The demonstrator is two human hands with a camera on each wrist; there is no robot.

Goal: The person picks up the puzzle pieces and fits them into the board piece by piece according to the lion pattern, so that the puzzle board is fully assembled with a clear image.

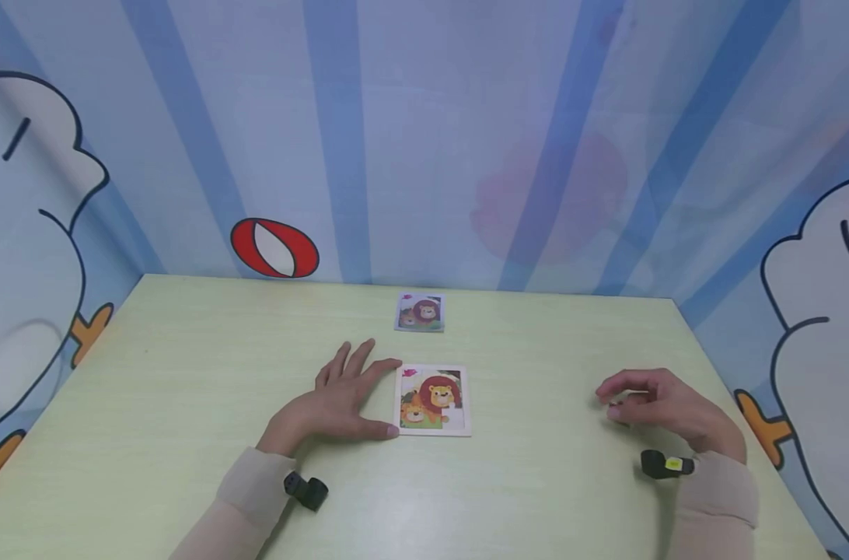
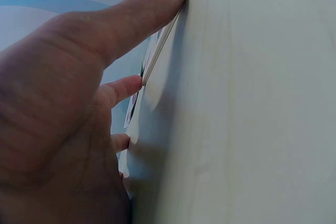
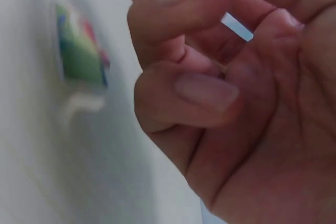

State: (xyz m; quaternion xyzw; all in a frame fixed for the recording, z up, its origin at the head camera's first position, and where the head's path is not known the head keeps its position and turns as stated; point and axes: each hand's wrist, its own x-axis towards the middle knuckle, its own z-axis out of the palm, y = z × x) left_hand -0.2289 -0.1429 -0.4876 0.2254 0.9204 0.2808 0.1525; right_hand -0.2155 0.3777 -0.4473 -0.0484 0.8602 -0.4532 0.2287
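A white-framed lion puzzle (image 1: 434, 427) lies flat on the table, with a white gap in its lower right. My left hand (image 1: 340, 400) is spread beside it, thumb and index fingertip touching the left edge at two corners. In the left wrist view, the thumb (image 2: 139, 17) rests against the thin board edge. Well to the right, my right hand (image 1: 676, 412) hovers low over the table with loosely curled fingers. A small puzzle piece (image 3: 81, 51), green with some red, appears blurred below those fingers in the right wrist view, apart from the fingers shown there.
Behind the puzzle, a smaller picture card (image 1: 420, 313) of the same lions lies close to the table's back edge. A striped blue cloth backdrop (image 1: 424, 140) rises behind the pale table (image 1: 186, 350) and along both sides.
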